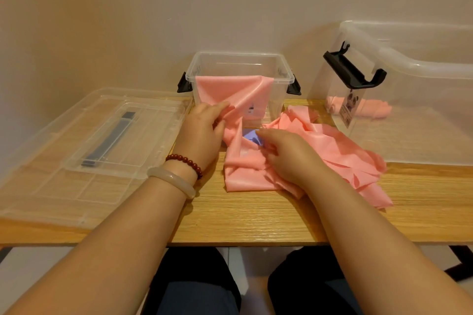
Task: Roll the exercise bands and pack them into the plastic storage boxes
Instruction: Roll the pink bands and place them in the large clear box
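I see pink exercise band (243, 169) hung over front rim of small clear storage box (238, 54), rest heaped on tabletop (256, 220). Left hand (202, 133) fingers pinch fold beside box. Right hand (289, 156) fingers curl into heap. Clear lid (89, 140) lies left.

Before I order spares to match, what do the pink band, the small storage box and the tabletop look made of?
Pink band: thin matte sheet, probably latex or rubber; it drapes and creases softly.
Small storage box: clear, glossy hard plastic; see-through walls.
Tabletop: light wood or wood-look laminate; grain lines show.
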